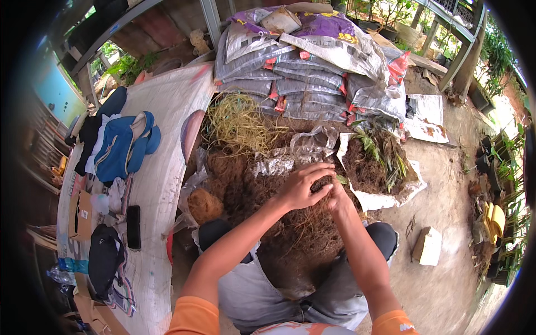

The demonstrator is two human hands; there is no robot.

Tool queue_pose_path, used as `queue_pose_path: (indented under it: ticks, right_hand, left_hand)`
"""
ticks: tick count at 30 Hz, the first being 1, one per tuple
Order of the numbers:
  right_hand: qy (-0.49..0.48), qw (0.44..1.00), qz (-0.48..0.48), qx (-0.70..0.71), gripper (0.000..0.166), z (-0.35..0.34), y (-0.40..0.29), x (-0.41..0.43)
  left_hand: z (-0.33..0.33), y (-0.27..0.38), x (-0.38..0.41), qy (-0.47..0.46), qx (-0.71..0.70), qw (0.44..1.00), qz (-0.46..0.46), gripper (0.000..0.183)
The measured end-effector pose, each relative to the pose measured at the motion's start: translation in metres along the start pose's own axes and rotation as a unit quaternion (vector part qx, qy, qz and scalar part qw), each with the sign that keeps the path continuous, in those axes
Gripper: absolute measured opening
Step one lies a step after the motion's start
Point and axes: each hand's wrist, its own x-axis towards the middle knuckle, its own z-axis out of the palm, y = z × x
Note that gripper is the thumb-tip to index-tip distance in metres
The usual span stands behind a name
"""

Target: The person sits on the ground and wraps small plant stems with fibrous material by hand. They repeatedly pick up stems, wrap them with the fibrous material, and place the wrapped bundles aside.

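Observation:
My left hand [305,186] is curled around a dark clump of soil or fibre [321,184], with thumb and fingers on either side. My right hand [336,193] meets it at the clump's right side; its fingers are mostly hidden, and a small green leaf [341,179] shows beside it. Under both hands lies a heap of brown fibrous material [272,201]. Left of the heap sits a rounded coir-like ball [205,206]. Just right of my hands, an opened white sack [377,203] holds brown fibre and plants with long green and withered leaves [393,167].
Stacked filled sacks [310,88] stand beyond the heap, near tangled yellowish strands [238,121]. A sheet-covered platform [155,201] at left bears a blue bag [121,146], a black pouch [104,259] and a phone [133,227]. A pale block [428,246] rests on the ground at right, near potted plants [502,167].

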Motion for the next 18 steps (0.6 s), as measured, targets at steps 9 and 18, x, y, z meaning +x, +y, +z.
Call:
queue_pose_path:
  ticks: [9,18]
  right_hand:
    - [-0.003,1.0,0.006,-0.009,0.04,0.031,-0.022,-0.031]
    - [-0.047,0.996,0.049,0.059,0.045,0.009,-0.007,-0.009]
  left_hand:
    - [-0.003,-0.02,0.009,-0.002,-0.093,0.996,0.007,0.032]
    - [-0.003,0.001,0.0,0.022,0.062,0.997,0.039,0.026]
